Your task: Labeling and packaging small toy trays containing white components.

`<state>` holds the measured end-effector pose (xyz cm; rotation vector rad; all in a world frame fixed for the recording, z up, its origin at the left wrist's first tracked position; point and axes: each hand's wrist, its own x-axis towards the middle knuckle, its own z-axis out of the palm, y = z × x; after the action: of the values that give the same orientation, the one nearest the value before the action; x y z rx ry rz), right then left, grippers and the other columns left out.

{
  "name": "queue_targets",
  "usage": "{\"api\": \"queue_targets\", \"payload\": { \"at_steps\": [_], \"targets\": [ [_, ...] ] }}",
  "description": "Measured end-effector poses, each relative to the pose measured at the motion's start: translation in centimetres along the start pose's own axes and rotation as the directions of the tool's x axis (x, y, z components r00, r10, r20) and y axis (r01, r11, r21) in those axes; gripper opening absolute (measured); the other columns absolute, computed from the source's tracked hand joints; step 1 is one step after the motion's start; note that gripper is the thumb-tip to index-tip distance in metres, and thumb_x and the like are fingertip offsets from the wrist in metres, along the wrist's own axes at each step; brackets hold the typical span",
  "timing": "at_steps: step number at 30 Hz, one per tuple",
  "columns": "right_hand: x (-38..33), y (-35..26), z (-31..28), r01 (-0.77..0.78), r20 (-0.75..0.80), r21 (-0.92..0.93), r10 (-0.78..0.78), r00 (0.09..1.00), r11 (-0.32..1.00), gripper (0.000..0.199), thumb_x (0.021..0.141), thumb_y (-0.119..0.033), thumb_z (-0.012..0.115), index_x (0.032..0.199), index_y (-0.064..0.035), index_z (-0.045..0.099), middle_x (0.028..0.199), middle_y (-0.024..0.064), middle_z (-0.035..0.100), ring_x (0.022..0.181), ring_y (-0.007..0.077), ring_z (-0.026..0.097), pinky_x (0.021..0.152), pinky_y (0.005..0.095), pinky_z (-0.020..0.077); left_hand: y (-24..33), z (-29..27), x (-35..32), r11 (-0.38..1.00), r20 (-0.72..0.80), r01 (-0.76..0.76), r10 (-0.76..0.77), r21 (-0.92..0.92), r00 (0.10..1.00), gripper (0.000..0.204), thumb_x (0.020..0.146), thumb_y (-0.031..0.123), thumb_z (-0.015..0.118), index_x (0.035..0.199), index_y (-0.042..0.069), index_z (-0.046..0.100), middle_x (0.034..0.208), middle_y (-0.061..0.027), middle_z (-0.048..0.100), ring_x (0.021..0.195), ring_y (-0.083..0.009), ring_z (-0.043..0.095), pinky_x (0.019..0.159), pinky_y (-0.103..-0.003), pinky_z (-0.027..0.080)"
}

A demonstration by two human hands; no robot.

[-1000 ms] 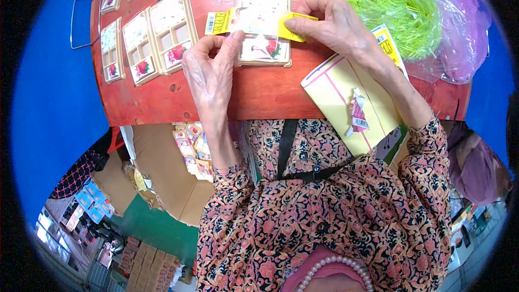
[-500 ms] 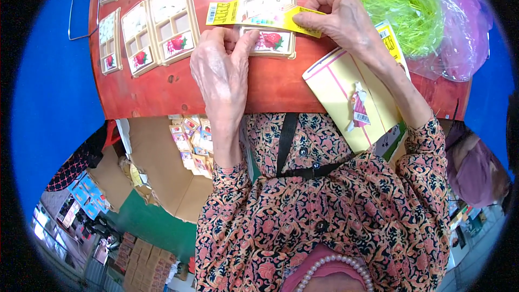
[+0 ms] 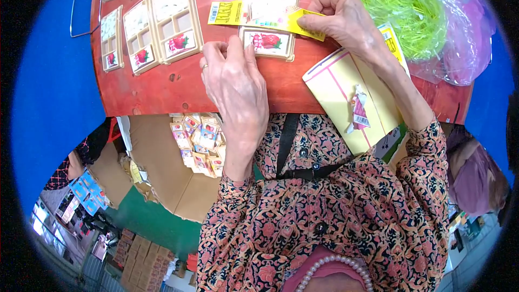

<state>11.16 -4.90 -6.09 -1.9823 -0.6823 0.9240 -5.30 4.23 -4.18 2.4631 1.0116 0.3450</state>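
Both forearms are coming up from the lower edge, in flowered sleeves, and are reaching over the near rim of the red surface (image 3: 162, 89).

The left hand (image 3: 235, 81) is lying palm down on the surface, wrist bent a little. Its fingers are loosely curled, not gripping anything; the fingertips (image 3: 233, 48) are resting just beside the left edge of the card (image 3: 268, 42), a small cream card with a strawberry picture. I cannot tell if they are touching it.

The right hand (image 3: 346, 21) is reaching in from the right, wrist raised. Its thumb and forefinger are closing in a pinch on the right end of the yellow strip (image 3: 238, 13), and the other fingers are folding loosely behind.

The strip is lying with its long axis left to right, tilting slightly down toward the right hand, and its left end is pointing to the trays (image 3: 162, 27). It is crossing the top of the card, at the middle far part of the surface.

A yellow pad (image 3: 346, 97) is lying under the right forearm, and a green shred pile (image 3: 400, 5) is sitting beyond the right hand.
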Motion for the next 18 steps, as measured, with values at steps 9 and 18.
{"api": "queue_targets", "payload": {
  "at_steps": [9, 18],
  "targets": [
    [-0.7, -0.1, 0.1, 0.0, -0.014, 0.047, 0.001, 1.0, 0.999, 0.019, 0.074, -0.018, 0.065, 0.066, -0.0021, 0.057, 0.059, -0.0026, 0.052, 0.055, 0.003, 0.045, 0.049, 0.0195, 0.0335, -0.5, 0.1, 0.6, 0.99, 0.051, 0.065, -0.059, -0.129, 0.997, 0.021, 0.079, 0.007, 0.06, 0.094, -0.007, 0.054, 0.091, -0.02, 0.048, 0.086, -0.0353, 0.048, 0.073, -0.043, 0.039],
    [-0.5, 0.1, -0.2, -0.025, 0.03, 0.019, 0.024, 0.999, 1.0, 0.019, 0.076, -0.019, 0.064, 0.069, -0.0022, 0.058, 0.062, -0.0005, 0.055, 0.056, 0.0035, 0.047, 0.05, 0.0188, 0.0359, -0.3, 3.6, -0.6, 0.971, 0.148, -0.234, 0.239, -0.046, 0.96, 0.078, 0.077, 0.023, 0.065, 0.133, -0.01, 0.021, 0.14, -0.0302, 0.014, 0.131, -0.0426, 0.016, 0.104, -0.051, 0.022]
  ]
}}
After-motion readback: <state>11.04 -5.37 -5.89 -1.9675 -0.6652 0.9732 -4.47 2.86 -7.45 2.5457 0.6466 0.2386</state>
